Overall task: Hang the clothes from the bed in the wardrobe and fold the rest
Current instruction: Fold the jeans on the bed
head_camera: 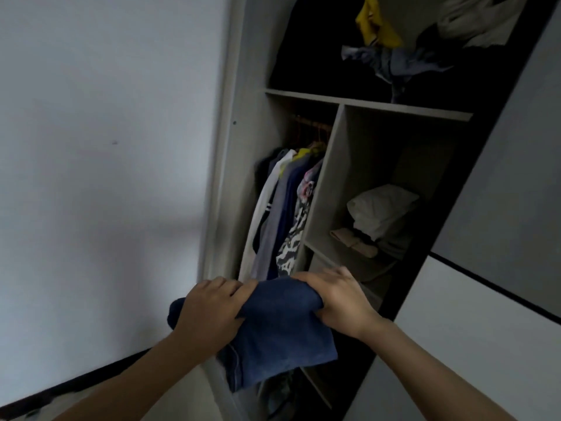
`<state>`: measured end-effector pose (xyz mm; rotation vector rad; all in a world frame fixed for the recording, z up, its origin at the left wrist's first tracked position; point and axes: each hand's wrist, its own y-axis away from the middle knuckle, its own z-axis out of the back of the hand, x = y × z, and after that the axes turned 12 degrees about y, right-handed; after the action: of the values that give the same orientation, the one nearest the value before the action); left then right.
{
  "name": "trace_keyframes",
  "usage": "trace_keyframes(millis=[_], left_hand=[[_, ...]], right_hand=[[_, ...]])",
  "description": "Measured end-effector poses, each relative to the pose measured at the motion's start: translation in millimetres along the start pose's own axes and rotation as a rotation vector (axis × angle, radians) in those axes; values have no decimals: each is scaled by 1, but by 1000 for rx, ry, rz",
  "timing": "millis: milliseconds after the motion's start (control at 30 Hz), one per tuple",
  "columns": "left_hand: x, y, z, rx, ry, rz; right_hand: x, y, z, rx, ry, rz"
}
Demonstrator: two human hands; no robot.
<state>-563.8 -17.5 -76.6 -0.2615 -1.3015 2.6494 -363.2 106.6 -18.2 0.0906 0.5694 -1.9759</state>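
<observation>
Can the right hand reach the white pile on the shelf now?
Probably, path-wise: nothing blocks the white pile above the right hand. But it and the left hand both grip the blue garment.

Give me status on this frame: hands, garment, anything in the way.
Left hand and right hand both grip the blue garment. Garment held in front of the open wardrobe, no hanger seen. Hung clothes behind it; no obstruction seen.
</observation>
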Motion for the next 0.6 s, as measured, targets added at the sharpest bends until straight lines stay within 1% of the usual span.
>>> trace_keyframes(millis=[67,133,233,300,333,400,467,533,600], left_hand=[[16,-29,-25,-10,69,8],[26,-54,-44,-3,104,12],[40,-95,-66,25,100,-27],[56,-125,-80,51,76,-54],[62,-138,-84,44,62,-53],[80,-160,-96,-23,42,-84],[94,-179,-105,-64,69,-91],[103,-194,-114,-74,137,-85],[108,-213,-125,-36,210,-54]], right_hand=[[-26,-21,-9,-11,51,-54],[-48,-35,-17,-30,48,-121],[-78,-53,-25,-63,34,-222],[-98,-70,-32,-116,43,-273],[-105,-79,-34,-146,46,-296],[-118,-97,-35,-242,68,-345],[-128,-113,-37,-297,96,-400],[-137,-123,-39,-303,95,-441],[-150,-132,-36,-247,62,-499]])
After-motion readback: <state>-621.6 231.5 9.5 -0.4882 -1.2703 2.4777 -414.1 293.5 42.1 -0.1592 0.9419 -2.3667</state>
